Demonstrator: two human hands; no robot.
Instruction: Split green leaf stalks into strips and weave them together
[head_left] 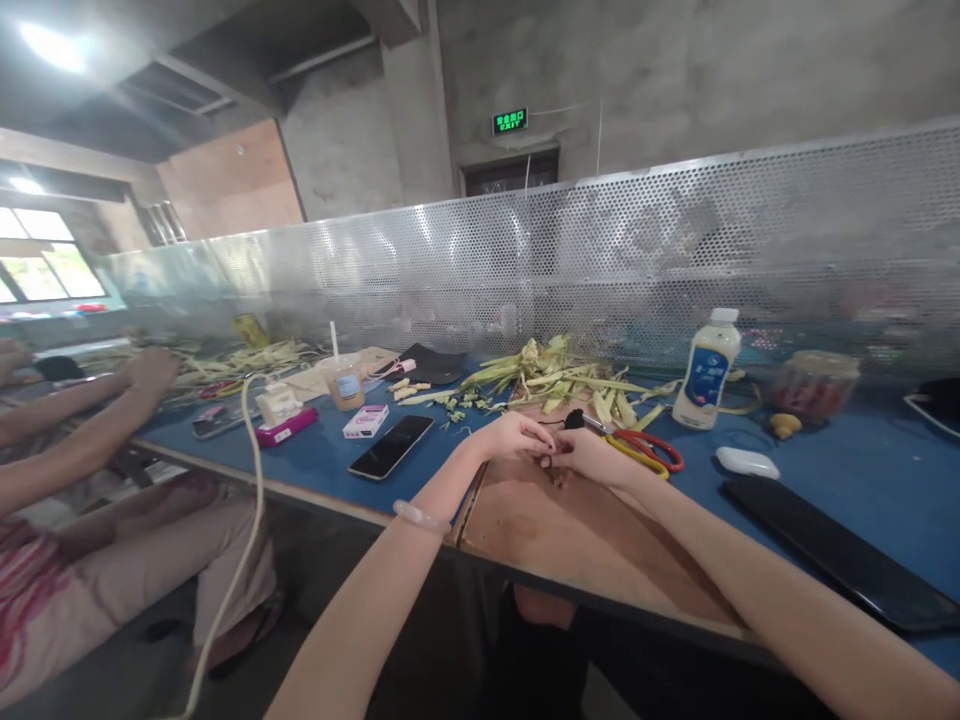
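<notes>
Head view: small brown piece (pixel 556 478) between left hand (pixel 517 438) and right hand (pixel 591 454), above brown board (pixel 547 535). Grip of both hands pinched on it, exact contact partly hidden. Probably light, dry and rather fragile; better to take gently by the edges, without squeezing. Counted near the hands: one heap of pale green stalks (pixel 559 378) at 12 o'clock, two looped handles (pixel 670 452), red and yellow, at 3, one bottle (pixel 705 372) between 2 and 3, one phone (pixel 391 447) at 9, on blue counter (pixel 300 465).

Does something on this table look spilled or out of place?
Small green scraps lie scattered on the blue table beside the leafy pile, which looks untidy. Nothing else clearly stands out.
</notes>
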